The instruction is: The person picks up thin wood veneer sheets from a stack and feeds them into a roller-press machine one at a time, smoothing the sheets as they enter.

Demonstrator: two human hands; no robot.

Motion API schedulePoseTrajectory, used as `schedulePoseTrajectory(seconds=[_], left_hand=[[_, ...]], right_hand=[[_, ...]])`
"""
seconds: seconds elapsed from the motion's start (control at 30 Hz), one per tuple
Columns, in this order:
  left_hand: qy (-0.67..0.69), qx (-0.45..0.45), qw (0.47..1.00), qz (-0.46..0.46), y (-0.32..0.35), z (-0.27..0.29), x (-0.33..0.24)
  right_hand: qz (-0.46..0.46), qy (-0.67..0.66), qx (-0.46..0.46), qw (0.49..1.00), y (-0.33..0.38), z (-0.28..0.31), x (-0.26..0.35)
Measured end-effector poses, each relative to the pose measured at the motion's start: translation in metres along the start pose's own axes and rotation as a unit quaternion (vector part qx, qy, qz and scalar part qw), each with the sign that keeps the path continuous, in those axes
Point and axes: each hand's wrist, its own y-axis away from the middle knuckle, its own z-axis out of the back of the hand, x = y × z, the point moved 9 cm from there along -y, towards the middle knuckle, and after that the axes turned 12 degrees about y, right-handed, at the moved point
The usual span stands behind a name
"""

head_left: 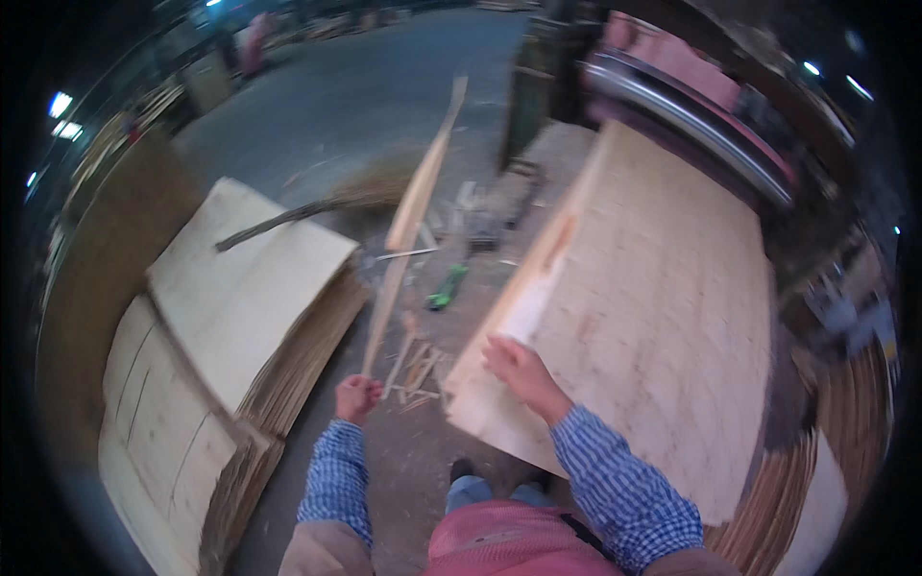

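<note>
Pink apron (519, 547) and blue checked sleeves (338, 480) fill the lower edge. Left hand (357, 396), grip closed around the lower end of a long thin wood strip (411, 216), holds it slanting up over the floor (384, 96). Right hand (514, 370) rests with fingers spread on the near edge of a large veneer sheet (663, 307); stacked veneer (240, 288) lies at left.
</note>
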Motion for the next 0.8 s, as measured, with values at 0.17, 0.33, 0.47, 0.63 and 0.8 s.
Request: schedulePoseTrajectory(seconds=[0.17, 0.33, 0.47, 0.63, 0.8], left_hand=[[-0.170, -0.162, 0.966, 0.111, -0.002, -0.031, -0.015], [-0.009, -0.161, 0.986, -0.036, -0.032, 0.006, 0.054], [0.077, 0.078, 0.992, 0.064, 0.128, -0.167, 0.153], [0.234, -0.119, 0.955, 0.138, 0.275, -0.263, 0.208], [0.231, 0.125, 0.965, -0.003, 0.247, -0.335, 0.199]], right_hand=[[-0.107, 0.183, -0.342, 0.915, 0.240, 0.232, -0.141], [-0.183, 0.411, -0.571, 0.687, 0.490, 0.372, -0.188], [-0.256, 0.427, -0.530, 0.686, 0.553, 0.413, -0.252], [-0.236, 0.369, -0.491, 0.753, 0.545, 0.442, -0.285], [-0.153, 0.373, -0.519, 0.754, 0.559, 0.481, -0.237]])
